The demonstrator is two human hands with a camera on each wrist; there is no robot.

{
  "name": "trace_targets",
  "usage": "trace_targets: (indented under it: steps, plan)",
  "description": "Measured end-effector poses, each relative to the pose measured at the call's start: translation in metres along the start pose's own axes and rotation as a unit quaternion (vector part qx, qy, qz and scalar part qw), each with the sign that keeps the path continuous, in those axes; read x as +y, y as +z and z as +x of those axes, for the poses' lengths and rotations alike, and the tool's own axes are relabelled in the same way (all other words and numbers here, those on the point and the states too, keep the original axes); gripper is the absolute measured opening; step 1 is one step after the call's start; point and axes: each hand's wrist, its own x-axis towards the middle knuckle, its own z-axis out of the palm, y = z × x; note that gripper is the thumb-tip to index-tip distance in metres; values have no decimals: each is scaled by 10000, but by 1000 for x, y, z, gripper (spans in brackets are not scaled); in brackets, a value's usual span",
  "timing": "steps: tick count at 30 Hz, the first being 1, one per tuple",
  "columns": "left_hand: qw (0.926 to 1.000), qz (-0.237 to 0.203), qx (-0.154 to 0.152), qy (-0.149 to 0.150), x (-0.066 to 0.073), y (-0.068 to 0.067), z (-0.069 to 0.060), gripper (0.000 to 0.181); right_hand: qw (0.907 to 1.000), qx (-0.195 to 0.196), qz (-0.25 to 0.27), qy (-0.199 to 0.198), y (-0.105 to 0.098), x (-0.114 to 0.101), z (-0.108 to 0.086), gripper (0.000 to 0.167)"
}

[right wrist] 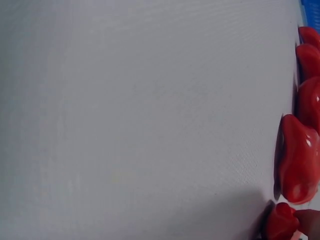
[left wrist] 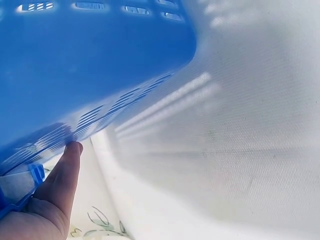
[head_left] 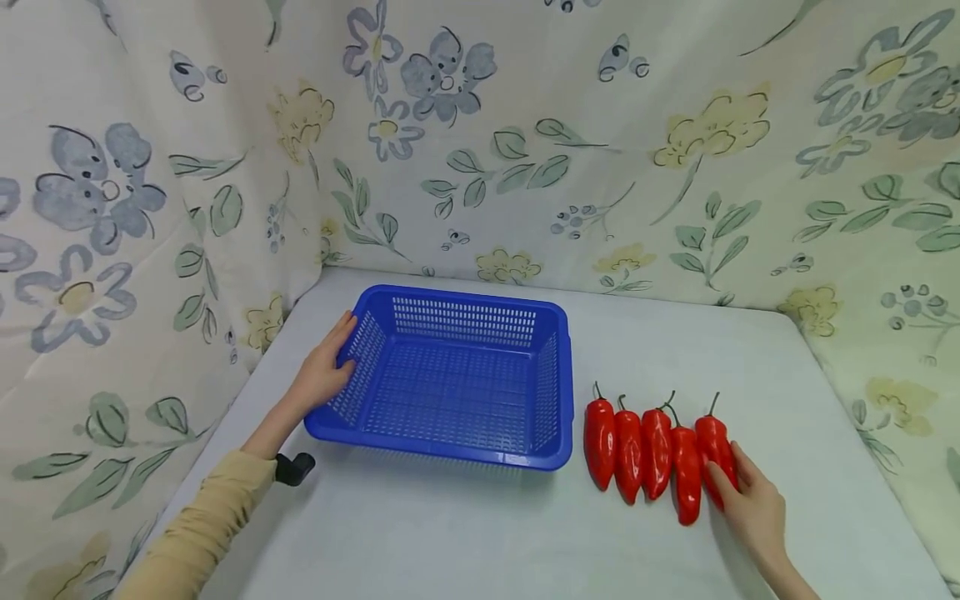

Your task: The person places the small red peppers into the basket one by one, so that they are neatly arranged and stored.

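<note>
A blue plastic basket [head_left: 450,392] with slotted walls stands left of centre in the head view, nothing inside it. My left hand [head_left: 324,371] holds its left rim, thumb on the inner side and fingers along the edge. The left wrist view shows part of that hand [left wrist: 52,200] against the basket's slotted wall [left wrist: 90,60]. To the right of the basket, several glossy red chili peppers [head_left: 628,454] lie side by side, stems pointing away. My right hand [head_left: 753,508] grips the rightmost pepper [head_left: 712,437] between thumb and fingers; that pepper [right wrist: 280,222] is partly cut off in the right wrist view.
A white cloth covers the table [head_left: 450,533]. Floral fabric [head_left: 525,167] hangs behind it and along both sides. A black strap piece [head_left: 295,469] sticks out by the left wrist.
</note>
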Motion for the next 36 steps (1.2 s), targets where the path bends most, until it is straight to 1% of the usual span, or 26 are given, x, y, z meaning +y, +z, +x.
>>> trace_targets:
  steps: [9,13,17,26,30,36]
  plan:
    - [10000,-52,1,5,1,2,5,71,9985,92,374,400,-6,0,1,70]
    - [10000,-30,-27,-24,1,2,4,71,9976,60,495,484,-12,-2,-1,71]
    - [10000,-15,-54,-61,1,1,3,71,9968,52,612,507,-19,-8,-3,72]
    - [10000,39,-39,-63,-1,1,2,71,9925,150,975,722,-26,-25,-5,72]
    - [9999,74,-35,-59,-1,0,1,72,9902,175,1198,696,-27,-37,-8,71]
    - [9999,63,-30,-78,-1,0,0,71,9884,227,1396,545,-25,-53,-12,69]
